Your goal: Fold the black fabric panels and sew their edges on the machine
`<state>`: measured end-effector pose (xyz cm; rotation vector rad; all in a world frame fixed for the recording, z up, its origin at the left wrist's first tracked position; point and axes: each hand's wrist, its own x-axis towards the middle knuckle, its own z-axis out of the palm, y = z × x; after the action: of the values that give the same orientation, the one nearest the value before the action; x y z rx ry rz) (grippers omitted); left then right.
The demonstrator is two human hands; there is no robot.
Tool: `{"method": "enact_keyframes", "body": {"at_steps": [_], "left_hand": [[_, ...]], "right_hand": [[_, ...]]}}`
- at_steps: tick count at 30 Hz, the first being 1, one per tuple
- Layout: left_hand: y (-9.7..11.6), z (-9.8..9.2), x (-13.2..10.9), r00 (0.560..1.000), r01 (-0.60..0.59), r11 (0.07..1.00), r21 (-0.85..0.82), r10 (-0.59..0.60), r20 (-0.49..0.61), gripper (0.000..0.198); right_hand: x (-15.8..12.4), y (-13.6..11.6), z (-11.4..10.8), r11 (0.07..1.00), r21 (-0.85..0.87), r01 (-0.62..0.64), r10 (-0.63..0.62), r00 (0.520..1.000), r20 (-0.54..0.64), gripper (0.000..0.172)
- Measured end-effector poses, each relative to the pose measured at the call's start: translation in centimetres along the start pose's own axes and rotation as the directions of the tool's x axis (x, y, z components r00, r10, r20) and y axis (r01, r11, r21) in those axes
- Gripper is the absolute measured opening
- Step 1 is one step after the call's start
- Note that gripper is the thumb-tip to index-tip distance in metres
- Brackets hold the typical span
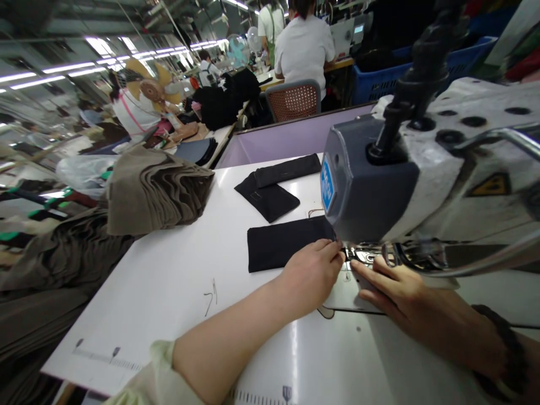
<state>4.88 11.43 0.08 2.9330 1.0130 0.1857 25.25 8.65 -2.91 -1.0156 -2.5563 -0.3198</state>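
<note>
A folded black fabric piece lies flat on the white table, its right end running under the head of the sewing machine. My left hand is closed at that right end, fingertips pressed together on the cloth close to the presser foot. Flat on the metal machine bed, to the right of the foot, rests my right hand, fingers stretched toward the needle area and nothing visible in them. The machine head hides the needle. Behind lie two more black fabric pieces, one overlapping the other.
Grey-brown cloth stacks rise at the table's left edge. Thread scraps lie on the white tabletop, which has printed ruler marks. Beyond the lilac partition are a chair, a blue crate and a seated person.
</note>
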Motion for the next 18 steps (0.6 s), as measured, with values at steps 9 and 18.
{"method": "enact_keyframes", "body": {"at_steps": [9, 18], "left_hand": [[-0.3, 0.2, 0.2, 1.000, 0.008, 1.000, 0.025, -0.007, -0.017, 0.017], [-0.2, 0.2, 0.1, 0.999, 0.038, 0.999, 0.032, -0.039, 0.027, 0.016]], "right_hand": [[0.7, -0.1, -0.7, 1.000, -0.014, -0.027, 0.026, 0.999, -0.024, 0.044], [1.1, -0.3, -1.0, 0.999, 0.023, -0.026, 0.027, 0.998, -0.052, 0.041]]}}
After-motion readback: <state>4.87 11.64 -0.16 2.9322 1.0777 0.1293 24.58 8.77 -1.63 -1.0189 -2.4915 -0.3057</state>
